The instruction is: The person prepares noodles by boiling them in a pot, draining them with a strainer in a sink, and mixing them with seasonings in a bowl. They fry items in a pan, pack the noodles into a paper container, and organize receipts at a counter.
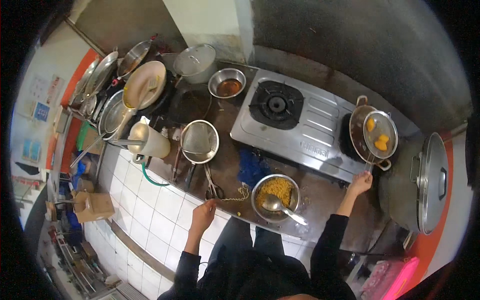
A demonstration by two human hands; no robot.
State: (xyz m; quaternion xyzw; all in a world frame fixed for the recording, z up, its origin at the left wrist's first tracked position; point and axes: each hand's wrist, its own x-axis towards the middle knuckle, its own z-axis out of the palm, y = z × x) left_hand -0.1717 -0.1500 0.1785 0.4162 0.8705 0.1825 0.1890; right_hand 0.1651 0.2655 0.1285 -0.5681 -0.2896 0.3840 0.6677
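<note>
My right hand (pixel 361 183) grips the handle of a wire-mesh strainer (pixel 376 133). The strainer sits over a two-handled wok (pixel 358 125) on the right burner, and several yellow-orange pieces (pixel 381 140) lie in its mesh. At the counter's front edge, my left hand (pixel 203 216) is curled beside the handles of a pair of scissors (pixel 212 185); whether it holds anything cannot be made out. A pale twisted cord (pixel 237 198) trails right from near its fingertips. Between my hands stands a steel bowl (pixel 258 214) of yellow crumbly food (pixel 276 188), a large metal spoon (pixel 273 203) resting in it.
The steel gas stove (pixel 318 112) has a bare left burner (pixel 276 104). A big lidded pot (pixel 403 191) stands right of it. Leftward are a second strainer (pixel 200 140), a plastic jug (pixel 153 140), a bowl of brown liquid (pixel 227 83) and a frying pan (pixel 144 84). A blue cloth (pixel 253 165) lies before the stove.
</note>
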